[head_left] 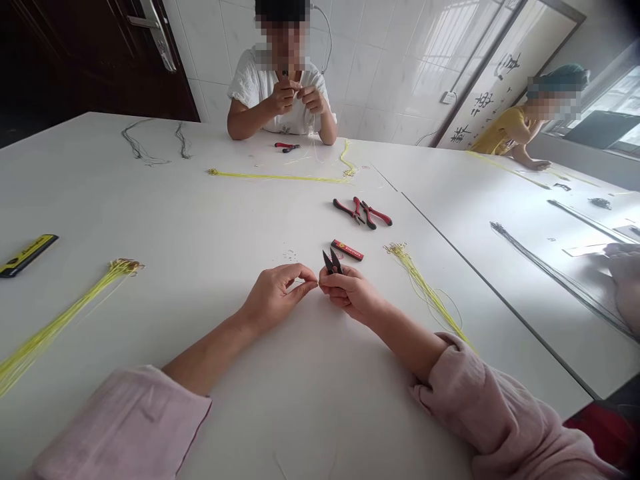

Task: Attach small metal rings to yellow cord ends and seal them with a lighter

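My left hand (280,293) is pinched closed at the middle of the white table (200,213); a thin cord seems to show at its fingers, too fine to make out fully. Close against its fingertips is my right hand (350,290), wrapped round small black snips (332,262) whose two pointed blades stick up, spread apart. Just beyond the snips lies a red and black box (347,250). A bundle of yellow cords (425,287) rests right of my right hand, and another yellow bundle (75,310) lies on the far left.
Two red-handled pliers (370,212) lie beyond the box. A yellow and black cutter (29,255) is at the left edge. Across the table a person (283,100) holds something small; another person (520,130) sits at the right. Dark cords (560,277) lie at right.
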Available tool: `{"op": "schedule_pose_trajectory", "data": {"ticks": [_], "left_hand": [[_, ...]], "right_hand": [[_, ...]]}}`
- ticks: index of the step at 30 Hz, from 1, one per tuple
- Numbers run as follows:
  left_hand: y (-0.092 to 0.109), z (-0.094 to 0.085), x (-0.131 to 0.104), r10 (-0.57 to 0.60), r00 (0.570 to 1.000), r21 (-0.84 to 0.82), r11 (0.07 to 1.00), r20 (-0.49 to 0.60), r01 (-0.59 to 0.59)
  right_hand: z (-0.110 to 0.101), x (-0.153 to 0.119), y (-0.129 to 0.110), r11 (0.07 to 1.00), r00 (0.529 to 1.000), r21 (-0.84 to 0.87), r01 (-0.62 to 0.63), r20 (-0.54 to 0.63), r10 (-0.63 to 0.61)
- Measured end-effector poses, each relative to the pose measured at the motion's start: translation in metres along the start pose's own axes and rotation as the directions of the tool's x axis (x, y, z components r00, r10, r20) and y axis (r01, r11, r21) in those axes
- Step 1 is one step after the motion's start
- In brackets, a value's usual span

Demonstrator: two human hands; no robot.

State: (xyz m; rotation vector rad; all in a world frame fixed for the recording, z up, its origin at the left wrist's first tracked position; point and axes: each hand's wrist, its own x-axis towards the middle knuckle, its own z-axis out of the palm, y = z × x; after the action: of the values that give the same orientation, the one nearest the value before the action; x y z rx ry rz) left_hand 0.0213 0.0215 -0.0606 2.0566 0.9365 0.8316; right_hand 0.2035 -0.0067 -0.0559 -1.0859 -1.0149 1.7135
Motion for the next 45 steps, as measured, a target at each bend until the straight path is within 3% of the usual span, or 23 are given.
{"op": "schedule_pose_trajectory", "data": {"ticks": [7,14,18,20,22,24,28,31,37,42,45], "left_hand": [[0.005,-0.001,0.000,-0.097,0.995,-0.003,0.995,-0.019,0.097],[0.010,0.001,0.000,-0.200,0.980,-0.055,0.978,0.002,0.200],[0.005,0.000,0.000,-0.272,0.962,-0.145,0.950,0.041,0.275],[0.001,-0.001,0.001,-0.292,0.953,-0.217,0.928,0.073,0.301],[-0.002,-0.003,0.003,-0.298,0.949,-0.272,0.909,0.103,0.315],[-0.004,-0.004,0.004,-0.308,0.943,-0.305,0.893,0.125,0.332],[-0.004,-0.006,0.005,-0.335,0.927,-0.345,0.861,0.166,0.373],[-0.003,-0.006,0.006,-0.335,0.923,-0.358,0.852,0.187,0.382],[-0.003,-0.007,0.006,-0.333,0.921,-0.337,0.860,0.201,0.384],[-0.002,-0.007,0.006,-0.326,0.921,-0.333,0.862,0.213,0.382],[-0.002,-0.007,0.006,-0.317,0.926,-0.320,0.872,0.208,0.370]], "right_hand": [[0.011,-0.004,0.002,0.997,0.991,-0.010,0.076,-0.113,-0.077],[0.017,-0.006,0.009,0.874,0.896,-0.407,0.265,-0.231,-0.380],[-0.004,0.005,0.003,0.831,0.886,-0.519,0.200,-0.267,-0.379],[-0.025,0.010,-0.006,0.714,0.841,-0.690,0.114,-0.315,-0.439],[-0.048,0.012,-0.014,0.532,0.762,-0.846,-0.024,-0.360,-0.538],[-0.068,0.012,-0.020,0.374,0.719,-0.907,-0.193,-0.390,-0.575],[-0.090,0.012,-0.021,0.121,0.757,-0.894,-0.430,-0.431,-0.491],[-0.093,0.013,-0.017,0.012,0.770,-0.884,-0.468,-0.414,-0.484],[-0.097,0.014,-0.013,-0.007,0.749,-0.896,-0.444,-0.367,-0.551],[-0.086,0.018,-0.011,-0.058,0.707,-0.961,-0.269,-0.156,-0.690],[-0.074,0.028,-0.010,-0.150,0.773,-0.974,-0.172,-0.040,-0.634]]}}
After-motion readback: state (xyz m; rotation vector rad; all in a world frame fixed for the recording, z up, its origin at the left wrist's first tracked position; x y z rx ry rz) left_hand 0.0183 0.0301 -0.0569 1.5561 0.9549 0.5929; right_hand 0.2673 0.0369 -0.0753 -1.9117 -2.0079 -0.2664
